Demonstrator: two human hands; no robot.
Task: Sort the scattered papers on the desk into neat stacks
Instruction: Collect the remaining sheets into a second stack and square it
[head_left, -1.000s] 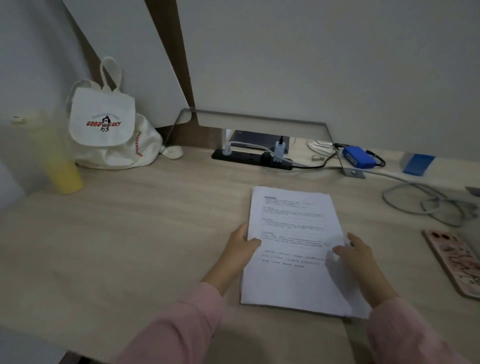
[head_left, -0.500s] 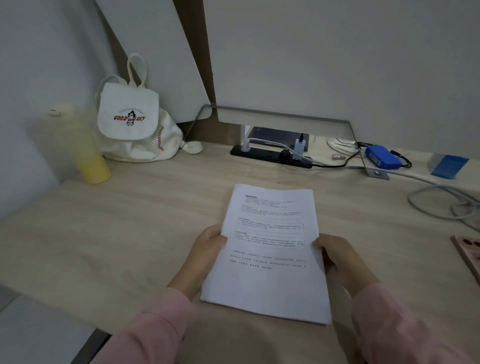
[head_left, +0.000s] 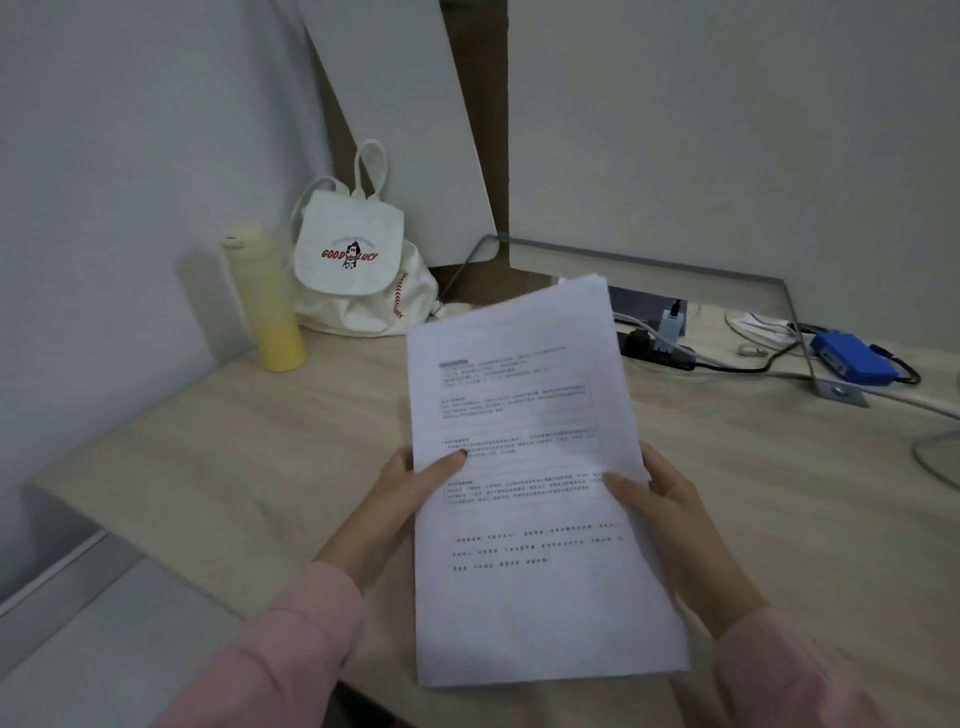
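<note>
A stack of white printed papers (head_left: 530, 405) is held up off the wooden desk (head_left: 234, 441), tilted toward me. My left hand (head_left: 410, 483) grips its left edge, thumb on the top sheet. My right hand (head_left: 660, 499) grips the right edge, thumb on the front as well. The fingers of both hands are hidden behind the sheets. The lower edge of the stack hangs near the desk's front edge. Both sleeves are pink.
A yellow bottle (head_left: 267, 301) and a white drawstring bag (head_left: 353, 260) stand at the back left. A black power strip (head_left: 657, 345) with cables and a blue box (head_left: 852, 358) lie at the back right. A grey cable loops at the right edge (head_left: 935, 457).
The stack lay flat on the desk with both hands at its sides; now both hands have lifted it off the desk and tilted it toward me. The view swung left.
</note>
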